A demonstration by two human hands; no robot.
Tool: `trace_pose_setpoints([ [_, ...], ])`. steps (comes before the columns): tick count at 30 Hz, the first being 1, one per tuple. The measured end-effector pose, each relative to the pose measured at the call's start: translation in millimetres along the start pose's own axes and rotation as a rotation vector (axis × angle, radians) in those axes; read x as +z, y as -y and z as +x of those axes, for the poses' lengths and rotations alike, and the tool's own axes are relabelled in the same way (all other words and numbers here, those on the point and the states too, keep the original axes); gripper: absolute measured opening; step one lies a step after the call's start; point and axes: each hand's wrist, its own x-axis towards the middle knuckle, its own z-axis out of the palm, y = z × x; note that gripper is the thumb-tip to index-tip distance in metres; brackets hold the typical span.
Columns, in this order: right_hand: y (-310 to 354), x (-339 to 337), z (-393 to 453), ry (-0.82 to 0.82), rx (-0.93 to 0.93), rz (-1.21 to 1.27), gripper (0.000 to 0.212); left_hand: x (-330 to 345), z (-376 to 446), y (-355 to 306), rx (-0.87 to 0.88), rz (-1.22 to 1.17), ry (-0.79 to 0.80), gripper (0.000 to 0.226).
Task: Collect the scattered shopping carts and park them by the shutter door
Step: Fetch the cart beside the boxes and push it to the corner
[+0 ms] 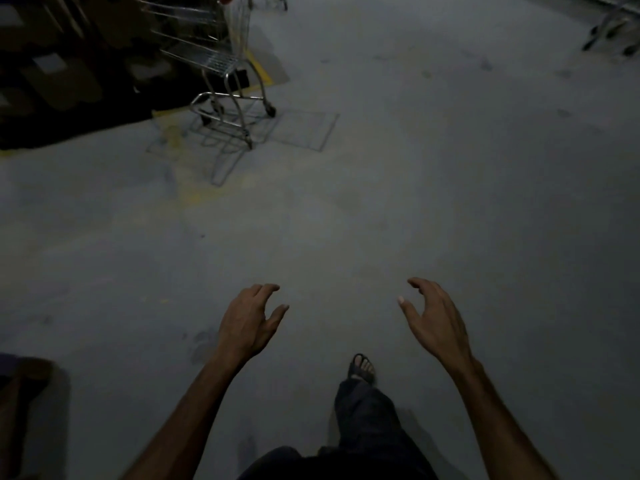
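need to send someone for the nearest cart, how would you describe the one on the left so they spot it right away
Start at the dark stacked goods along the upper left edge of the grey floor. The shopping cart stands right beside them, over a yellow floor line. Unlike the carts cut off at the top and top right, its chrome base frame and wheels show fully.

Dim store back area: bare concrete floor [381, 202], metal shopping cart [221, 67], yellow floor lines [258, 67].

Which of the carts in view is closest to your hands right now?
The silver wire shopping cart at upper left, by the dark stacked boxes. The cart at the far right edge sits farther off and is mostly cropped.
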Motion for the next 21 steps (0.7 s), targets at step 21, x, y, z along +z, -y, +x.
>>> trace_pose_setpoints([
  [21, 18, -35, 335, 0.173, -0.185, 0.009, 0.054, 3, 251, -74, -0.195, -0.023, -0.154, 0.044],
])
